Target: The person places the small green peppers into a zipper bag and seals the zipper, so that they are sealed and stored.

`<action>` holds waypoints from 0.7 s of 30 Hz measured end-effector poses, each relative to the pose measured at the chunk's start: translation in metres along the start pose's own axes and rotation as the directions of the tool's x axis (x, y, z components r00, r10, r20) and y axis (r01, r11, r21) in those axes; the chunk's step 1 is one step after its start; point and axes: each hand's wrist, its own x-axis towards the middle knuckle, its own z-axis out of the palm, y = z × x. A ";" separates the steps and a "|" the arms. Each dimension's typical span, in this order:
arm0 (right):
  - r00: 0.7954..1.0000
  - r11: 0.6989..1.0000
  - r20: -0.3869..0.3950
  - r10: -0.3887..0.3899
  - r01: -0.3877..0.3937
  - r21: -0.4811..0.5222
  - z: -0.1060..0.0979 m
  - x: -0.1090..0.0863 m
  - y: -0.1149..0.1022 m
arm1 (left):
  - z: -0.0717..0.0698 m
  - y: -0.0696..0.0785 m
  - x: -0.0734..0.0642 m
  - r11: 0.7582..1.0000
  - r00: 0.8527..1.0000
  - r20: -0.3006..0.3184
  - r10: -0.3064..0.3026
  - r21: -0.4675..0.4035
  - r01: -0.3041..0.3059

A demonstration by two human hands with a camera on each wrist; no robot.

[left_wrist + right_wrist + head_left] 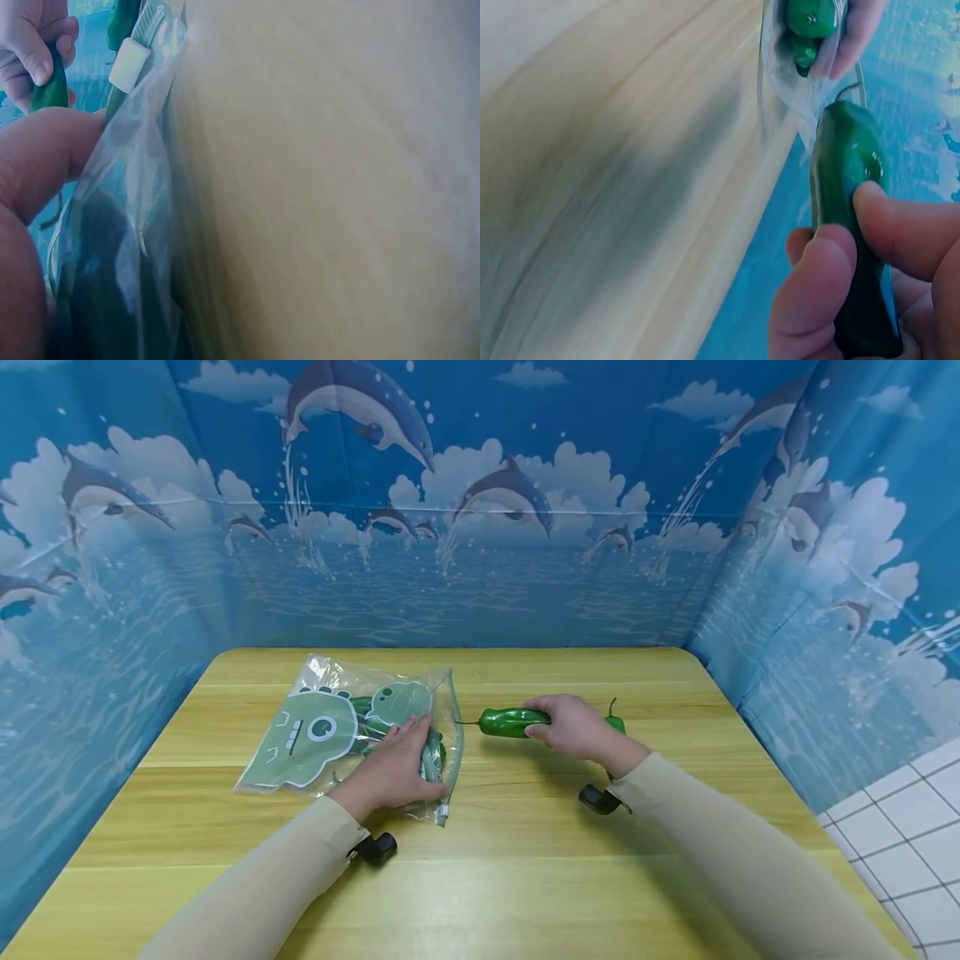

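In the head view a clear slider zip bag (pixel 322 739) with a green dinosaur print lies on the left of the table, its mouth facing right. Green peppers (pixel 442 749) show inside it. Across the mouth end my left hand (pixel 393 768) grips the bag, fingers on the far side and thumb at the near edge by the white slider (pixel 129 66). My right hand (pixel 573 727) holds a long green pepper (pixel 510 722) between thumb and fingers, with its stem pointing at the bag mouth. Another green pepper (pixel 616 723) is mostly hidden behind that hand.
The wooden table (pixel 525 877) has a rounded far edge. A blue dolphin-print curtain (pixel 480 577) stands behind it and along both sides. White floor tiles (pixel 900 827) show at the lower right. Each wrist carries a small black camera (pixel 600 799).
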 end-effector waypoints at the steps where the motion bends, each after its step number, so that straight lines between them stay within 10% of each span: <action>1: 1.000 1.000 -0.007 -0.003 0.003 -0.012 0.002 0.001 -0.002 | 0.000 0.000 0.000 1.000 1.000 0.000 -0.001 0.001 0.001; 21: 0.996 0.989 -0.078 -0.030 0.018 -0.144 0.026 0.018 -0.033 | 0.001 -0.003 0.001 1.000 1.000 -0.004 0.009 0.005 -0.009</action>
